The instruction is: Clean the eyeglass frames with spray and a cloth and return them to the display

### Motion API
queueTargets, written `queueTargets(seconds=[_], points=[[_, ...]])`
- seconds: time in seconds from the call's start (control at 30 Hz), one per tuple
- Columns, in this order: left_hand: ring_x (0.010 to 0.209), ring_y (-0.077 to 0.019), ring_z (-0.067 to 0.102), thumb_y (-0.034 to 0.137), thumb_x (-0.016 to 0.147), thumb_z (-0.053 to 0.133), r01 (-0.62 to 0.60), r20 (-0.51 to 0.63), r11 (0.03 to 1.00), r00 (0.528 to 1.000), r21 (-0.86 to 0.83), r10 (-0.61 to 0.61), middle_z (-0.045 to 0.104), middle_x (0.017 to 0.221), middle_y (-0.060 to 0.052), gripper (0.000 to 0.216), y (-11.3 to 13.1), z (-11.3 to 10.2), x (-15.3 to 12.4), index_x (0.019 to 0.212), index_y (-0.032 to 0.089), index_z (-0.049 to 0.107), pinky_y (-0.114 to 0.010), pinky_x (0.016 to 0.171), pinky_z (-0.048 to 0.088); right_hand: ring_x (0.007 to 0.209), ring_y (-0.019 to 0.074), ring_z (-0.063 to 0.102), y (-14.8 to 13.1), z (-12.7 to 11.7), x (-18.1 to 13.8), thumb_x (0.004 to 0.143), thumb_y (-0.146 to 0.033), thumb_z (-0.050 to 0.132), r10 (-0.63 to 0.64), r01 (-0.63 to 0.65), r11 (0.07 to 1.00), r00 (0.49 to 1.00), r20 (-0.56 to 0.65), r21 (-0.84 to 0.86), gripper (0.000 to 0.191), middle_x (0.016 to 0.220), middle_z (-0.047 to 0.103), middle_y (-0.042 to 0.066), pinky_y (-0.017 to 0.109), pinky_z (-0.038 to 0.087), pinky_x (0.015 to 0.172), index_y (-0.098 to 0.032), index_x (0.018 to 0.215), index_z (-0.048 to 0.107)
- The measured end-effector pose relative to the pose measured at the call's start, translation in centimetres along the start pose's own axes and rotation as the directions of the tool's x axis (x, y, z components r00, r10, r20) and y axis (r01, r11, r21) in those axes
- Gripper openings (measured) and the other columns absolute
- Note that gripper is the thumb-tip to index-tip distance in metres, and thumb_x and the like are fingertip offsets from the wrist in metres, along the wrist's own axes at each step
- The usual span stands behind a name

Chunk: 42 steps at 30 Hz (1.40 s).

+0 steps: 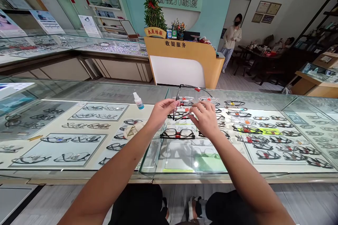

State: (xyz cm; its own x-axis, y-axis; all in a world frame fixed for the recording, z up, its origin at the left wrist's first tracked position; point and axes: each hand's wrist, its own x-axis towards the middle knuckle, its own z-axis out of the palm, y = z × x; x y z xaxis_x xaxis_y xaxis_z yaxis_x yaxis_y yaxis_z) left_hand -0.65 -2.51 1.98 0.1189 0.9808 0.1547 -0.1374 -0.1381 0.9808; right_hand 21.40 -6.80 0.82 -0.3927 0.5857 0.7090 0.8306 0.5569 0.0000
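Observation:
Above the glass counter, my left hand [163,113] pinches a pair of black-framed eyeglasses [178,95] between thumb and fingertips. One temple with a red tag arches up and away from me. My right hand [206,116] has its bent fingers closed on the other side of the frame, at a dark temple. Just below both hands lies another black pair of glasses [177,133] with a red tag. A pale cloth [134,129] lies partly hidden behind my left wrist. Left of that hand stands a small white spray bottle [138,101] holding blue liquid.
Rows of eyeglasses [266,154] fill the display counter [169,177] on both sides. A grey display tray [96,146] holds several pairs at left. Beyond are a wooden cashier desk [185,51], a standing person [232,38] and a dark table [260,52].

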Motion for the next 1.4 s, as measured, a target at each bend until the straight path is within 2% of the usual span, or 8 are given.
queueTargets(seconds=[0.1, 0.23, 0.67, 0.77, 0.83, 1.0, 1.23, 1.4], points=[[0.077, -0.0149, 0.062, 0.061, 0.069, 0.092, -0.022, -0.057, 0.999, 0.998, -0.045, 0.019, 0.078, 0.099, -0.008, 0.049, 0.2, 0.0, 0.0, 0.093, 0.019, 0.081, -0.031, 0.075, 0.052, 0.110, 0.0303, 0.058, 0.0, 0.0, 0.0, 0.105, -0.034, 0.062, 0.015, -0.015, 1.000, 1.000, 0.006, 0.013, 0.010, 0.102, 0.077, 0.006, 0.047, 0.036, 0.103, -0.027, 0.104, 0.070], [0.092, -0.0180, 0.067, 0.060, 0.070, 0.092, -0.049, -0.134, 0.989, 0.991, -0.139, 0.030, 0.077, 0.103, -0.008, 0.047, -0.1, -0.1, 0.4, 0.092, 0.020, 0.080, -0.034, 0.086, 0.056, 0.093, 0.0275, 0.056, 0.0, 0.2, -0.1, 0.105, -0.036, 0.061, 0.024, -0.024, 1.000, 1.000, 0.018, 0.003, 0.013, 0.090, 0.075, 0.006, 0.047, 0.035, 0.101, -0.026, 0.100, 0.069], [0.098, -0.0191, 0.070, 0.058, 0.071, 0.092, -0.094, -0.184, 0.983, 0.981, -0.161, 0.064, 0.079, 0.106, -0.007, 0.047, -0.7, 0.1, 0.3, 0.096, 0.021, 0.080, -0.036, 0.096, 0.056, 0.087, 0.0252, 0.059, -0.8, 0.2, 0.0, 0.104, -0.029, 0.062, 0.014, -0.023, 0.995, 0.996, 0.083, 0.101, 0.013, 0.088, 0.076, 0.005, 0.045, 0.038, 0.097, -0.024, 0.092, 0.066], [0.099, -0.0207, 0.070, 0.058, 0.072, 0.091, -0.079, -0.138, 0.987, 0.989, -0.140, 0.059, 0.079, 0.106, -0.008, 0.045, -1.0, 0.3, 0.1, 0.096, 0.021, 0.080, -0.038, 0.096, 0.056, 0.093, 0.0272, 0.062, -1.1, -0.1, 0.0, 0.103, -0.035, 0.063, 0.030, -0.045, 0.986, 0.995, 0.099, 0.162, 0.013, 0.095, 0.076, 0.007, 0.046, 0.041, 0.096, -0.023, 0.099, 0.067], [0.102, -0.0225, 0.070, 0.055, 0.073, 0.091, -0.096, -0.069, 0.990, 0.994, -0.106, 0.089, 0.078, 0.111, -0.009, 0.041, -1.3, 0.8, -0.1, 0.094, 0.021, 0.081, -0.040, 0.097, 0.055, 0.103, 0.0299, 0.065, -1.5, -0.1, 0.0, 0.101, -0.043, 0.065, 0.083, -0.099, 0.964, 0.994, 0.075, 0.248, 0.023, 0.110, 0.076, 0.010, 0.046, 0.045, 0.096, -0.023, 0.113, 0.067], [0.128, -0.0303, 0.063, 0.047, 0.072, 0.093, -0.183, 0.106, 0.982, 0.976, -0.051, 0.188, 0.071, 0.130, -0.011, 0.031, -1.7, 2.0, -1.0, 0.089, 0.023, 0.083, -0.045, 0.112, 0.048, 0.128, 0.0328, 0.063, -2.0, 0.5, -0.3, 0.102, -0.043, 0.064, 0.198, -0.209, 0.883, 0.978, 0.071, 0.420, 0.046, 0.139, 0.070, 0.013, 0.051, 0.048, 0.110, -0.025, 0.143, 0.057], [0.142, -0.0335, 0.055, 0.046, 0.075, 0.092, -0.168, 0.183, 0.984, 0.967, -0.052, 0.175, 0.070, 0.135, -0.012, 0.029, -1.8, 2.2, -1.3, 0.091, 0.023, 0.084, -0.049, 0.117, 0.046, 0.130, 0.0306, 0.064, -2.1, 1.5, -0.9, 0.101, -0.039, 0.065, 0.213, -0.203, 0.811, 0.976, 0.047, 0.548, 0.042, 0.138, 0.071, 0.012, 0.051, 0.051, 0.112, -0.026, 0.141, 0.061], [0.138, -0.0305, 0.059, 0.051, 0.088, 0.080, -0.352, 0.182, 0.919, 0.929, 0.178, 0.321, 0.067, 0.143, -0.011, 0.029, -1.0, 1.6, -1.4, 0.100, 0.025, 0.084, -0.048, 0.117, 0.048, 0.129, 0.0307, 0.064, -1.9, 1.3, -0.6, 0.101, -0.038, 0.065, 0.259, -0.244, 0.787, 0.964, 0.056, 0.566, 0.038, 0.135, 0.072, 0.013, 0.050, 0.050, 0.113, -0.025, 0.137, 0.064]])
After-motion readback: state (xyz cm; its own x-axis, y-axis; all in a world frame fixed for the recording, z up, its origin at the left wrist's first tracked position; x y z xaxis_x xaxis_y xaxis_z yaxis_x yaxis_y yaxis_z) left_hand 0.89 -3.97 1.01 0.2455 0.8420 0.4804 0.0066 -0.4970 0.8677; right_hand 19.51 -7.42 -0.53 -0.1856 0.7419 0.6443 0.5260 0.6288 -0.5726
